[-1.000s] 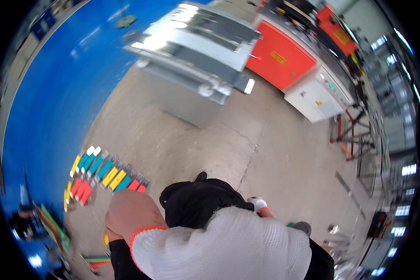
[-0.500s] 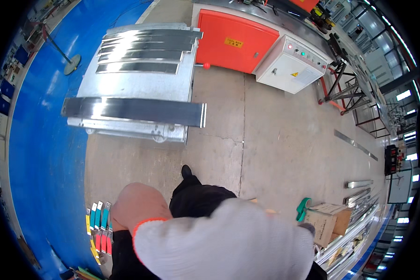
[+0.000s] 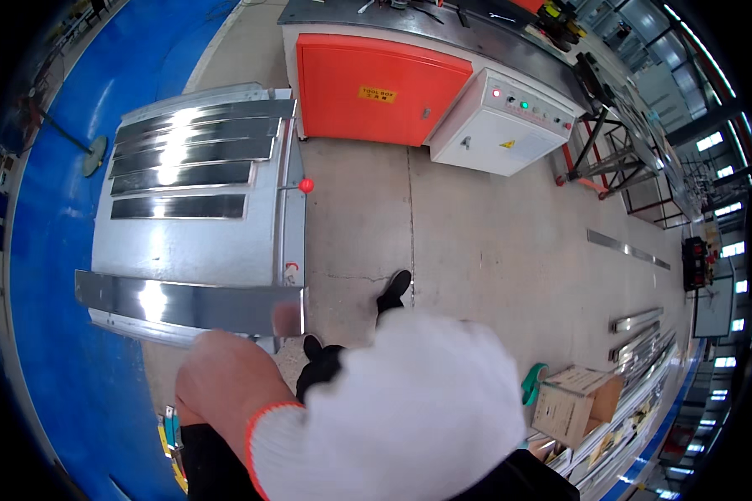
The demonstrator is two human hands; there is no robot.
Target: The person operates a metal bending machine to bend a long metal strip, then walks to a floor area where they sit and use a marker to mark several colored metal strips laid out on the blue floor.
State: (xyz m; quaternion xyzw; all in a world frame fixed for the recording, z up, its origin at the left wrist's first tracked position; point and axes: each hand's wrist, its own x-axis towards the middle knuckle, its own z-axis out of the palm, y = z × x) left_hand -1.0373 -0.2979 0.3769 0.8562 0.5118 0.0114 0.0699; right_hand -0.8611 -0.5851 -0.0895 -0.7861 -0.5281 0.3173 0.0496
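A person looks down at a concrete workshop floor [image 3: 485, 250]. The landmark is a grey sheet-metal machine table [image 3: 196, 221], set left of centre and edged by blue floor [image 3: 50, 334] on its far left. Shiny metal strips [image 3: 188, 154] lie in rows on top of the table. Across the table's near edge lies one long bright metal strip [image 3: 184, 305]. Just below that strip is the left hand [image 3: 226, 384], in a reddish coated glove with an orange cuff, its fingertips touching or pinching the strip's near edge; the exact grip cannot be told. To the right of this hand, below the table, the right hand [image 3: 409, 401] in a white knit glove fills the foreground, blurred, so its fingers cannot be read. Black shoes [image 3: 393, 288] show between the table and the gloves. Beyond the table stands an orange cabinet [image 3: 376, 88], then a white control box [image 3: 501, 125]. A cardboard box [image 3: 572, 401] sits far right.
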